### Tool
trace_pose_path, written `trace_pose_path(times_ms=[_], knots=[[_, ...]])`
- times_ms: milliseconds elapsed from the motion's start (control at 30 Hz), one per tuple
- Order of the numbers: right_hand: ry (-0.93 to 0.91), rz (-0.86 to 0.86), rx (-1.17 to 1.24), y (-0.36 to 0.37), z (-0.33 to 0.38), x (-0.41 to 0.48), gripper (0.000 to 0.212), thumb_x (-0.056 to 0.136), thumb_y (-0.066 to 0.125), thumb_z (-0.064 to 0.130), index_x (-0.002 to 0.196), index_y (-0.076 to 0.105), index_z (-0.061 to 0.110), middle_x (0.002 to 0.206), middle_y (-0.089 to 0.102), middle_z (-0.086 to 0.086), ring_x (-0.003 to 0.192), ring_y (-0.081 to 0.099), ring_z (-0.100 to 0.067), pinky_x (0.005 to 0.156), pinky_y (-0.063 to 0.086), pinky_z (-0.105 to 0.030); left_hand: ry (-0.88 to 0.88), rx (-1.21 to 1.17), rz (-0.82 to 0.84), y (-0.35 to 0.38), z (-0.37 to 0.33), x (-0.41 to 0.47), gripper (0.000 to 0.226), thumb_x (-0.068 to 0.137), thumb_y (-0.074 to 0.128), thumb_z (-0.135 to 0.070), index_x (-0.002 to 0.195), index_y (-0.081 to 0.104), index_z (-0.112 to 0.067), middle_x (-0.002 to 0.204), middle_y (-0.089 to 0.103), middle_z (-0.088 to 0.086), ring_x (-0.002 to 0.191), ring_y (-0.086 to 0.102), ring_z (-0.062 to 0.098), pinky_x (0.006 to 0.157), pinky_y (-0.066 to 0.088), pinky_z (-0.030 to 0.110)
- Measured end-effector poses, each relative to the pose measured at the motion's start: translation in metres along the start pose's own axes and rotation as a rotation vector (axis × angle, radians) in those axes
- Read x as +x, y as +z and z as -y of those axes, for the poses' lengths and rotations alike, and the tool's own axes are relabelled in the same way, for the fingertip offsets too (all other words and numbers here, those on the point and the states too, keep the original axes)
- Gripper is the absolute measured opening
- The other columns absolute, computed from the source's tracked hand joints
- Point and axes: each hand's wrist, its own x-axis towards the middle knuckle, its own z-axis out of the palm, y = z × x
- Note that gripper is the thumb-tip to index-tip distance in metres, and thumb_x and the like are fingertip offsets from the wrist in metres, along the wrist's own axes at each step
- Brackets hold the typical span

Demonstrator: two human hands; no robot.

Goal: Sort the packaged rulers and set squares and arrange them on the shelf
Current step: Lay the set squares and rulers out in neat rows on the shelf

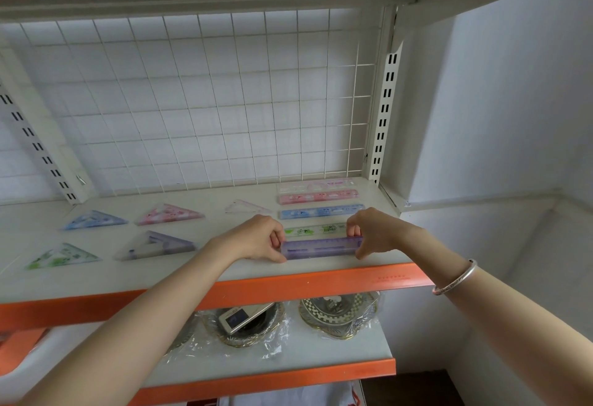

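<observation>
Purple ruler (322, 247) at shelf (208, 226) 5 o'clock | left hand (256, 238) pinches its 9 o'clock end | right hand (373, 232) pinches 3 o'clock end | green ruler (316, 230) beside at 12

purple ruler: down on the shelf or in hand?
In hand: left hand and right hand pinch the ends of the purple ruler. Whether it touches the shelf: cannot tell.

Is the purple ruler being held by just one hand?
No, the left hand pinches one end of the purple ruler and the right hand pinches the other.
</observation>
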Motion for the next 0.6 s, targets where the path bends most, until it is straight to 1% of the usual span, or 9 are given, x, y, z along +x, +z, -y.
trace_pose_path(times_ms=[133, 300, 500, 600], knots=[[0.000, -0.001, 0.002, -0.0004, -0.0007, -0.0002, 0.041, 0.071, 0.076, 0.020, 0.109, 0.062, 0.011, 0.095, 0.053, 0.004, 0.086, 0.051, -0.015, 0.072, 0.041, -0.022, 0.003, 0.027, -0.004, -0.0001, -0.0025, 0.0008, 0.031, 0.074, 0.079, -0.021, 0.101, 0.068, -0.012, 0.079, 0.058, -0.013, 0.080, 0.060, 0.008, 0.073, 0.048, 0.017], [-0.001, -0.005, 0.004, -0.0001, -0.0026, -0.0024, 0.041, 0.071, 0.076, 0.019, 0.109, 0.062, 0.011, 0.096, 0.055, 0.001, 0.086, 0.051, -0.016, 0.070, 0.039, -0.022, -0.004, 0.033, 0.003, 0.0007, -0.0059, -0.0004, 0.031, 0.074, 0.079, -0.020, 0.102, 0.067, -0.012, 0.080, 0.058, -0.013, 0.081, 0.061, 0.009, 0.078, 0.052, 0.023], [-0.004, -0.001, -0.001, -0.0002, -0.0027, -0.0037, 0.041, 0.071, 0.076, 0.020, 0.109, 0.061, 0.012, 0.097, 0.051, 0.002, 0.087, 0.050, -0.017, 0.072, 0.041, -0.024, -0.007, 0.026, 0.000, 0.0013, -0.0069, -0.0020, 0.032, 0.075, 0.078, -0.020, 0.103, 0.067, -0.012, 0.082, 0.059, -0.011, 0.084, 0.062, 0.011, 0.077, 0.051, 0.022], [-0.010, -0.008, -0.005, 0.0014, -0.0034, -0.0044, 0.040, 0.071, 0.075, 0.020, 0.108, 0.060, 0.013, 0.098, 0.052, 0.002, 0.086, 0.050, -0.017, 0.073, 0.043, -0.025, -0.009, 0.024, 0.005, 0.0012, -0.0071, -0.0020, 0.033, 0.075, 0.078, -0.020, 0.104, 0.066, -0.012, 0.083, 0.059, -0.010, 0.086, 0.062, 0.013, 0.078, 0.051, 0.024]])
